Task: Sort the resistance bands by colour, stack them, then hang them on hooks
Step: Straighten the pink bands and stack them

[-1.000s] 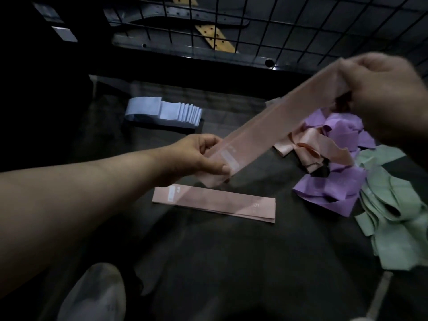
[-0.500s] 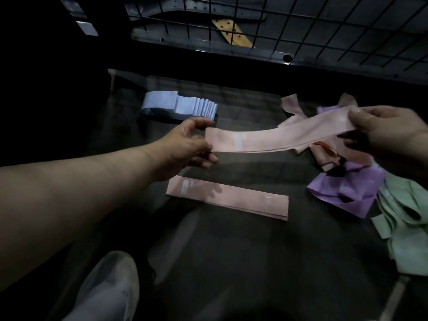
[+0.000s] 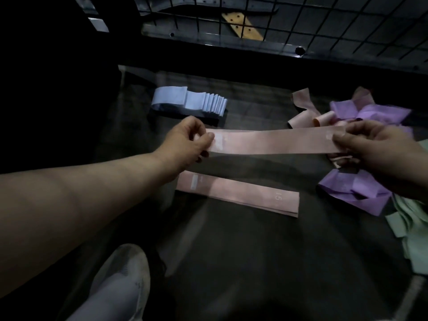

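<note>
Pink band (image 3: 273, 141) spans level between my hands over the table (image 3: 231, 251). My left hand (image 3: 185, 144) pinches its left end and my right hand (image 3: 375, 149) pinches the right end. The pink stack (image 3: 238, 195) lies flat nearer me, with loose purple bands (image 3: 354, 191) to its right.

Single view, head-worn, wide-angle. Faces forward and steeply down, over the person's own arms, onto a dark surface (image 3: 231, 239). Close range: left forearm fills the lower left. Left hand (image 3: 187, 144) and right hand (image 3: 379, 149) sit mid-frame, pinching a pink band (image 3: 273, 141) between them. Shoe (image 3: 120, 281) at bottom edge, right under the camera. Top of frame reaches a wire grid (image 3: 324, 19) at the far side. Blue stack (image 3: 190, 101) upper centre-left. Loose pile (image 3: 356, 193) at right, cut off by the frame edge. Lighting dim, left side near black.
</note>
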A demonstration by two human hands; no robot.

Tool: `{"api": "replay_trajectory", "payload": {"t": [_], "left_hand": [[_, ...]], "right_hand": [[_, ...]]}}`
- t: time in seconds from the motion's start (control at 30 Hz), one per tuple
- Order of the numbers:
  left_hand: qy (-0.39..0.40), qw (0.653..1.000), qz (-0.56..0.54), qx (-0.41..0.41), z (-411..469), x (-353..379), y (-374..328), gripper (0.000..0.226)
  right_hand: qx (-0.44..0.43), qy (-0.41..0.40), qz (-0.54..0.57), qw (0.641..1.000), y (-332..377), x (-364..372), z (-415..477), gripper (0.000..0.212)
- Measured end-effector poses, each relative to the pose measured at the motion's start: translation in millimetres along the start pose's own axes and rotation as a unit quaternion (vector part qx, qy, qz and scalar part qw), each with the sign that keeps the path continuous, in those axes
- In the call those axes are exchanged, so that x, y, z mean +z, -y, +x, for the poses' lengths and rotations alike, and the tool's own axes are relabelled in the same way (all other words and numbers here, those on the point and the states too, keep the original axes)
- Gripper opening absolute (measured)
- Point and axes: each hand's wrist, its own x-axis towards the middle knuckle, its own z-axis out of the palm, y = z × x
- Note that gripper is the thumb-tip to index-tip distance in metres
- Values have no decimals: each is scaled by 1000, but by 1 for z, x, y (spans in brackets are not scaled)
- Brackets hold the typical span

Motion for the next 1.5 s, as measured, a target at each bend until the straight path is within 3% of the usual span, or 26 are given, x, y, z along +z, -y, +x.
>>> {"api": "replay_trajectory", "payload": {"t": [0.13,0.2,0.3,0.47,0.57,0.8,0.97,1.1,1.27,1.5], "left_hand": [[-36,999,-32,-13,-3,-6,7,34],[-42,995,-72,-60,-9,-9,11,33],[-23,991,-77,-111,-20,-15,23,10],[-25,966,-103,-237,-32,-21,40,18],[-16,961,-79,-266,-35,-23,46,14],[-52,971,-4,-233,-29,-21,54,20],[-36,970,26,-238,-29,-19,57,17],[-47,972,45,-227,-29,-17,59,21],[-59,974,100,-193,-26,-15,66,19],[-41,973,206,-95,-26,-13,75,30]], "right_hand": [[37,9,-8,999,-13,4,-7,43],[78,9,-8,997,-23,9,-10,28],[162,33,-14,986,-38,22,-18,10],[217,87,-46,971,-57,36,-26,4],[218,89,-84,968,-63,44,-24,5],[159,74,-164,971,-75,51,-26,25],[192,77,-216,954,-82,48,-28,17],[218,69,-190,955,-86,50,-30,13],[133,35,-277,951,-98,52,-25,24],[37,58,-368,927,-105,53,-28,26]]}}
